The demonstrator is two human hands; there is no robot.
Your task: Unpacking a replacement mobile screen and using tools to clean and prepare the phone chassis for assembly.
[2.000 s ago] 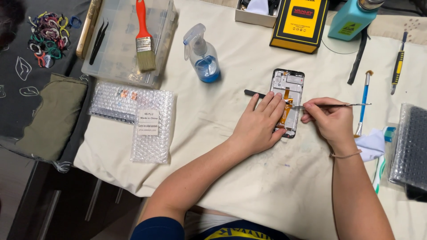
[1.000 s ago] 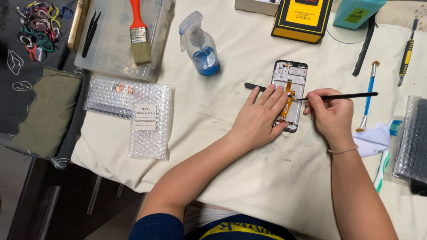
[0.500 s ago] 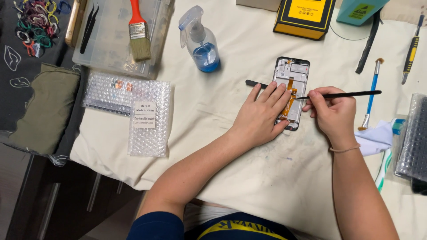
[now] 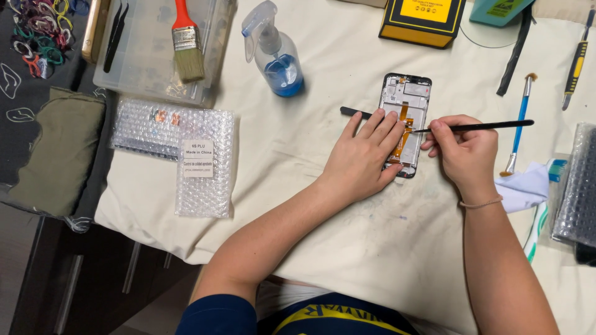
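Pressing flat, left hand [image 4: 363, 158] fingers together, on opened phone [image 4: 405, 105] lying mid-table, far of both wrists; right hand [image 4: 462, 152] pinching thin black tool [image 4: 484, 126], tip on orange flex cable [image 4: 405, 127]; spray bottle [image 4: 276, 53] far left

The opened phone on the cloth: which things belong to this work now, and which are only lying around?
In use:
- opened phone, pressed by left hand
- thin black tool, in right hand

Lying about:
- spray bottle
- paintbrush
- bubble-wrap bags
- yellow box
- blue-handled brush
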